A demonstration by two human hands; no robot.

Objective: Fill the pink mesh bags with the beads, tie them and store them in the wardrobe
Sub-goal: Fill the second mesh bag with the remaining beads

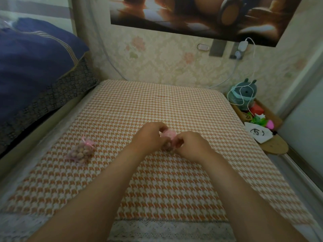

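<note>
A pink mesh bag holding brownish beads sits between my two hands at the middle of the orange houndstooth cloth. My left hand pinches its top from the left. My right hand pinches it from the right. Most of the bag is hidden by my fingers. A second pink mesh bag, full of beads and tied with a pink ribbon, lies alone on the cloth to the left.
A dark blue quilt is piled on the bed at left. At right, a low wooden shelf carries a grey-green plush toy, a white pouch and small colourful items. A white charger cable hangs from the wall.
</note>
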